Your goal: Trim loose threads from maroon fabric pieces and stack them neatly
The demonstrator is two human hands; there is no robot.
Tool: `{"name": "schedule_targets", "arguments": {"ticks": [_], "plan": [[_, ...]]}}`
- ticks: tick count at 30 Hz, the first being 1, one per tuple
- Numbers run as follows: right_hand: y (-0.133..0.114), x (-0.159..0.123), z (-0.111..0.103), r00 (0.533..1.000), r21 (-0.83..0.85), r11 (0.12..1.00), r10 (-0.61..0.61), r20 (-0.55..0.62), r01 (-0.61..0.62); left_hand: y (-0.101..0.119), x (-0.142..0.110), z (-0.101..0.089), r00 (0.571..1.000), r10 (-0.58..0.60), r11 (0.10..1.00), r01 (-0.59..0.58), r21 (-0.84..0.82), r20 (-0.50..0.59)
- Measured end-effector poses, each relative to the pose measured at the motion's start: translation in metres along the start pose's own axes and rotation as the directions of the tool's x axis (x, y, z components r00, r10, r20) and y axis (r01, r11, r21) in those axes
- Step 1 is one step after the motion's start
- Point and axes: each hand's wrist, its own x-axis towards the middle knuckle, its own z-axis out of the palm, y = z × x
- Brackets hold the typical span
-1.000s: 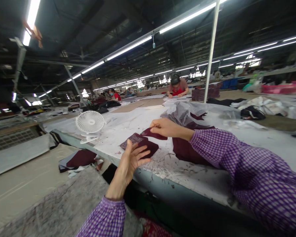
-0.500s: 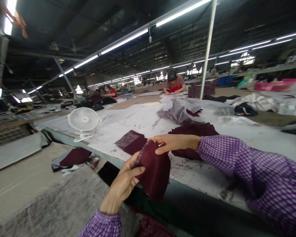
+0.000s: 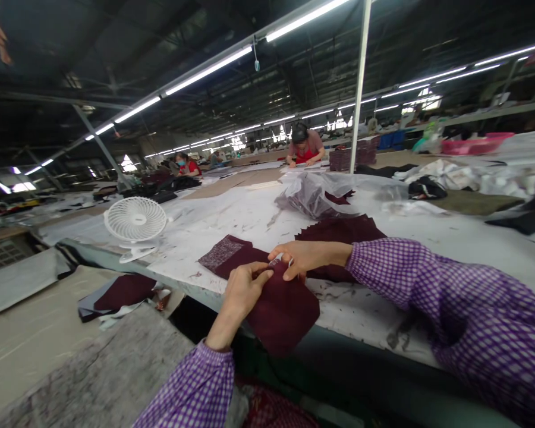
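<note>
A dark maroon fabric piece [image 3: 285, 309] hangs over the near edge of the white worktable [image 3: 232, 220]. My left hand [image 3: 243, 288] pinches its top edge from the left. My right hand [image 3: 301, 257] pinches the same edge from the right, fingertips almost meeting the left ones. Just behind lies a small stack of maroon pieces [image 3: 225, 252] with a lighter underside showing. A larger fanned pile of maroon pieces [image 3: 339, 232] sits behind my right wrist. Both arms wear purple checked sleeves.
A small white fan [image 3: 135, 221] stands at the table's left corner. A clear plastic bag [image 3: 314, 193] of maroon fabric lies farther back. More maroon cloth [image 3: 120, 292] rests on the lower grey surface at left. A metal pole [image 3: 359, 89] rises behind. Other people work at distant tables.
My right hand lifted a maroon piece off the pile and drew it toward me. My left hand went from open to pinching it, and both hands now hold its top edge.
</note>
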Motion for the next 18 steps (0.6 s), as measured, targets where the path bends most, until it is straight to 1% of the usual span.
{"name": "schedule_targets", "arguments": {"ticks": [1, 2, 4, 6, 8, 11, 13, 18], "plan": [[0.003, 0.001, 0.0, 0.999, -0.108, 0.994, -0.017, -0.034, 0.013, -0.001, 0.003, 0.007, 0.998, 0.042, 0.995, -0.038, 0.094, -0.04], [0.006, 0.002, 0.0, 0.996, -0.24, 0.97, -0.043, -0.078, 0.023, -0.002, 0.006, 0.013, 0.994, 0.086, 0.982, -0.072, 0.174, -0.071], [0.011, 0.002, -0.001, 0.976, -0.498, 0.867, -0.133, -0.17, 0.032, -0.006, 0.009, 0.022, 0.983, 0.159, 0.949, -0.128, 0.288, -0.087], [0.016, 0.0, -0.003, 0.949, -0.653, 0.756, -0.237, -0.207, 0.046, -0.011, 0.011, 0.027, 0.977, 0.197, 0.925, -0.159, 0.344, -0.079], [0.019, -0.004, -0.005, 0.93, -0.705, 0.704, -0.313, -0.193, 0.091, -0.014, 0.012, 0.027, 0.974, 0.22, 0.911, -0.182, 0.37, -0.062], [0.023, -0.009, -0.005, 0.911, -0.721, 0.678, -0.376, -0.168, 0.146, -0.015, 0.013, 0.024, 0.973, 0.23, 0.894, -0.201, 0.4, -0.025], [0.026, -0.01, -0.003, 0.91, -0.733, 0.662, -0.385, -0.155, 0.155, -0.014, 0.014, 0.023, 0.973, 0.231, 0.884, -0.206, 0.42, -0.009], [0.028, -0.009, 0.001, 0.924, -0.758, 0.632, -0.366, -0.109, 0.161, -0.011, 0.012, 0.026, 0.97, 0.242, 0.833, -0.218, 0.509, 0.018]]}}
